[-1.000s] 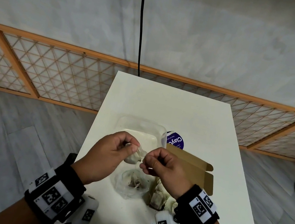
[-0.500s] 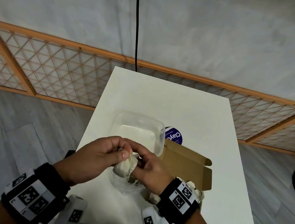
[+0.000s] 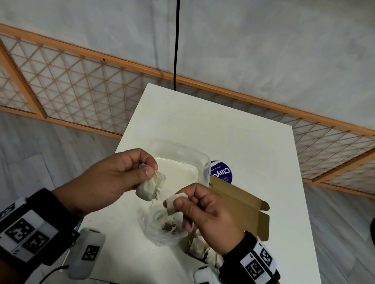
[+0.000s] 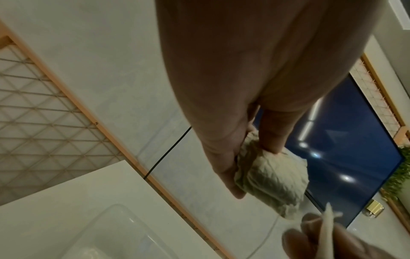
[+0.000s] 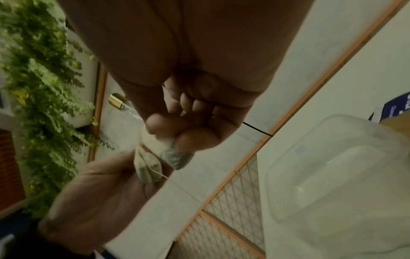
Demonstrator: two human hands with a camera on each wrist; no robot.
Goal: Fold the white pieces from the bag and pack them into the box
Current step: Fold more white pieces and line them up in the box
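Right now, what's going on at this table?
A person is packing white pouches. The left hand pinches a white pouch; the right hand pinches a small white tag, apparently tied to it by a thin string. Below lie the clear bag and cardboard box, with pouches already inside.

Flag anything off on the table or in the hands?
Nothing damaged or spilled. The left hand holds a white piece; the right hand pinches a smaller tab, a thin thread trailing between them. The cardboard box lies open, pieces inside its near end.
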